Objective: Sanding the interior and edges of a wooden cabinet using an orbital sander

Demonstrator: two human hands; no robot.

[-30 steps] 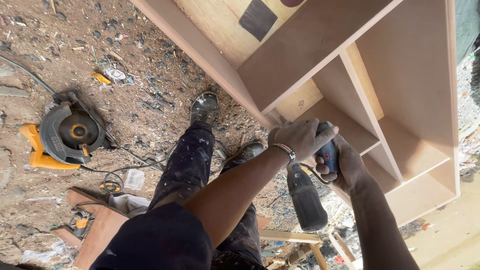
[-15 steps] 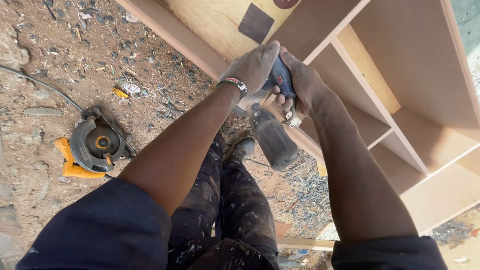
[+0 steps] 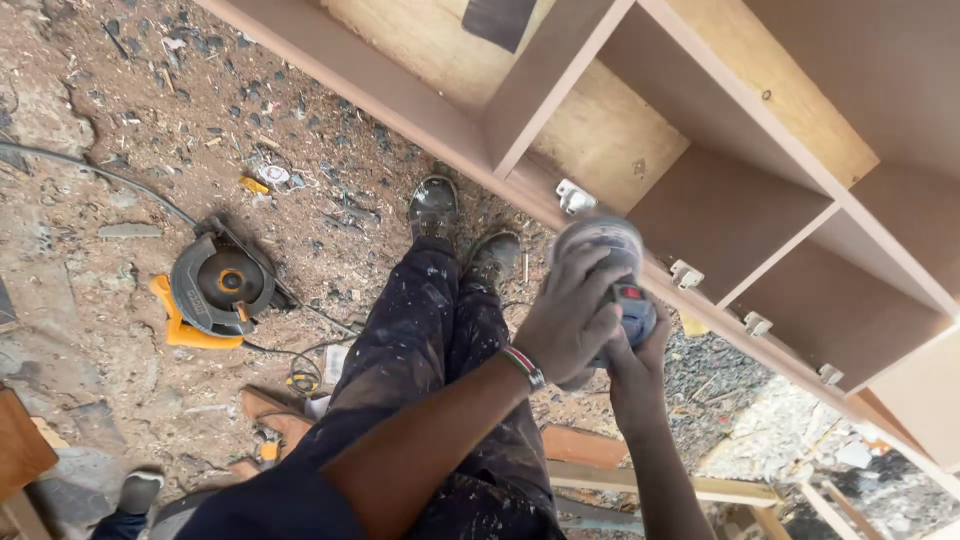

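1. While both hands bunch together over one tool, the left hand (image 3: 570,320) is clenched down over the top of a power tool (image 3: 612,275); its round grey head is blurred, body dark blue with a small red patch. A beaded wristband (image 3: 525,367) sits on that wrist.
2. Right hand (image 3: 640,365) comes up from below, fingers wrapped around the tool's blue body, touching the left hand.
3. Tool is held just in front of the long front edge of a wooden cabinet (image 3: 400,95) lying on its back, near a small metal bracket (image 3: 575,195). Whether the tool touches the board, cannot tell.
4. Cabinet: smooth pinkish-brown boards, straight edges, open box-shaped compartments; back panel is paler, grainy plywood (image 3: 600,130). Dark square patch (image 3: 497,20) on the plywood at the top edge.
5. More pale metal brackets along the front edge: (image 3: 686,273), (image 3: 757,323), (image 3: 828,374).
6. Trousers (image 3: 420,350) dark, flecked with pale paint spots; two dusty worn shoes (image 3: 435,207), (image 3: 492,255) planted beside the cabinet edge.
7. Ground (image 3: 130,130) is rough reddish dirt, littered with sawdust, chips and pebbles.
8. Circular saw (image 3: 215,290) lies well left of the legs: round grey guard, yellow-orange body, black cable (image 3: 100,170) snaking off.
9. Wood offcuts (image 3: 640,475) lie below the hands, flat pale strips.
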